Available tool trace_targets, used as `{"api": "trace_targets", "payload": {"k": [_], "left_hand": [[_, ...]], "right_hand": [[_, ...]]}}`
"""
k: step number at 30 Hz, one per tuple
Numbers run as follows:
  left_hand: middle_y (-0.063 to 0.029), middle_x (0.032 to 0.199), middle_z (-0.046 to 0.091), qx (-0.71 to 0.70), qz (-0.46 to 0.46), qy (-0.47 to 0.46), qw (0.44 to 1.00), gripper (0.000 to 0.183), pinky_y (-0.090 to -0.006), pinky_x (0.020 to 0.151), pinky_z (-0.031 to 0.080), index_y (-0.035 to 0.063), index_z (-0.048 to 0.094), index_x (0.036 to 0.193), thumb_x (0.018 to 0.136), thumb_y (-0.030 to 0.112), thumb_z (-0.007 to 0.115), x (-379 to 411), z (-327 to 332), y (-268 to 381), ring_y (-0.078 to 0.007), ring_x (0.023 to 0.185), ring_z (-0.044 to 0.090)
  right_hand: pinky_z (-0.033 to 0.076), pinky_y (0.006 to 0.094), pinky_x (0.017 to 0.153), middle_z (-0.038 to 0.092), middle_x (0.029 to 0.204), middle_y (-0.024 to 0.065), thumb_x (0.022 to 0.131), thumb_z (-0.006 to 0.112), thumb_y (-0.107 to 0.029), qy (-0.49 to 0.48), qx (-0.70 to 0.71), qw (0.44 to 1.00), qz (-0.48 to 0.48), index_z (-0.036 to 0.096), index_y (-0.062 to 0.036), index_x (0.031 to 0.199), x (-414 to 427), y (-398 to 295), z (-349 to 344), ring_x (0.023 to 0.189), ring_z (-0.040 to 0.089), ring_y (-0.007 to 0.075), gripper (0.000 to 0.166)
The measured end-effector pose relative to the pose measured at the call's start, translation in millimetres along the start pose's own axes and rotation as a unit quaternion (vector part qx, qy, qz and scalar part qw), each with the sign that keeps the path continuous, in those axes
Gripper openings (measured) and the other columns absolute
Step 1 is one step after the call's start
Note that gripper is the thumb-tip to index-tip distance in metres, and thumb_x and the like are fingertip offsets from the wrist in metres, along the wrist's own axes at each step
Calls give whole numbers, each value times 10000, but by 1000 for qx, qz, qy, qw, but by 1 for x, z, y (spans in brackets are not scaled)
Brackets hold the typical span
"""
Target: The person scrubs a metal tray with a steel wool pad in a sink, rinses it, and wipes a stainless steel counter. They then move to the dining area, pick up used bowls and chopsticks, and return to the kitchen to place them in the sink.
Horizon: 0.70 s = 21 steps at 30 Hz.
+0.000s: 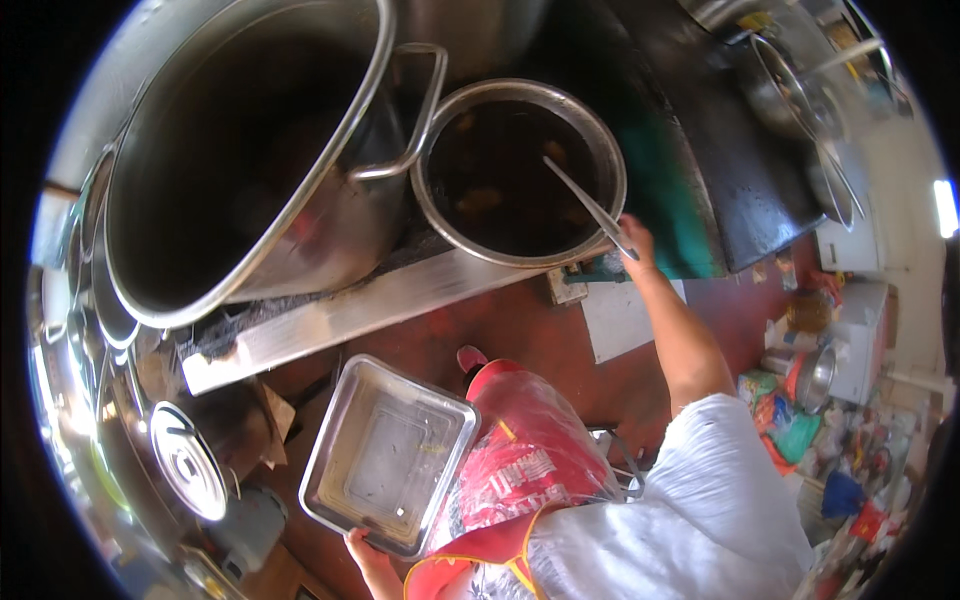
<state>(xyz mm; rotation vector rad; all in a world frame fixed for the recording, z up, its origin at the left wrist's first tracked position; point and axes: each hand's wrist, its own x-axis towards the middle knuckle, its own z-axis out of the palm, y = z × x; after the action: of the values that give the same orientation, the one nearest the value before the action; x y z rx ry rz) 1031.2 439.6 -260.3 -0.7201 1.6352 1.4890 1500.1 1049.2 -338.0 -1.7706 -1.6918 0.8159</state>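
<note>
My right hand [637, 238] grips the handle of a long metal utensil [589, 201] at the near right rim of a round metal pot [616, 165]. The utensil's far end dips into dark liquid [517, 180] with brownish pieces showing in it, so its head is hidden. Low in the view, my left hand [366, 551] holds a rectangular stainless steel tray [382, 427] by its near edge. The tray is tilted beside my red apron [517, 480], with a few small scraps on its bottom.
A tall stockpot [330, 244] with a loop handle [431, 112] stands left of the round pot, behind a metal stove edge [360, 311]. At left is a round metal lid [187, 461]. Metal bowls and strainers [787, 97] sit upper right; bags [787, 427] crowd the right side.
</note>
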Motion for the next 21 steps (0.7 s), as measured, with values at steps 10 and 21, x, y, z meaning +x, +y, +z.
{"api": "trace_targets", "payload": {"k": [10,21], "left_hand": [[-60,715,507,-26,40,48,998,250,-308,596,482,7,491,818,575,12,436,-54,38,-12,-193,635,525],[-72,788,559,-70,8,59,996,378,-319,651,465,5,522,934,569,-20,425,12,-44,13,-202,707,540]], "right_hand": [[401,461,898,500,1214,81,920,246,-418,151,559,757,303,476,-75,1173,-49,-68,42,1077,494,268,485],[413,512,804,586,1062,84,840,389,-342,81,471,761,439,576,-114,1019,-142,-193,161,944,548,299,345]]}}
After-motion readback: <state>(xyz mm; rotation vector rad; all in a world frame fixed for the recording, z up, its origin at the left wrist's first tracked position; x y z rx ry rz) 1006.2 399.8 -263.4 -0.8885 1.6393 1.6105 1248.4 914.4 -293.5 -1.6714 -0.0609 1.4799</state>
